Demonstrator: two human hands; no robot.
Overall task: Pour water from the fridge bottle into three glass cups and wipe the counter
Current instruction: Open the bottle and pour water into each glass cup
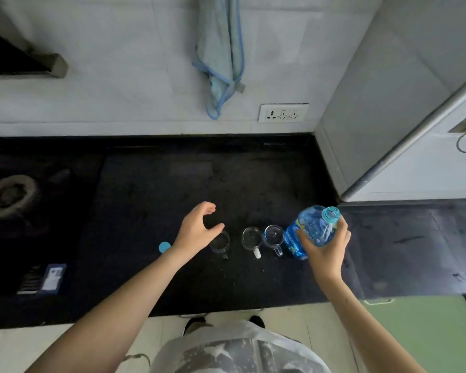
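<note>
No legible text is found. Yellow lettering is seen on the bottle [308, 232] label, but it is too blurred to be read. Print on the small box [52, 278] on the bench [145, 197] cannot be resolved.

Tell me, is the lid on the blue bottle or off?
Off. The blue bottle shows an open neck, and a blue cap lies on the counter beside the left hand.
</note>
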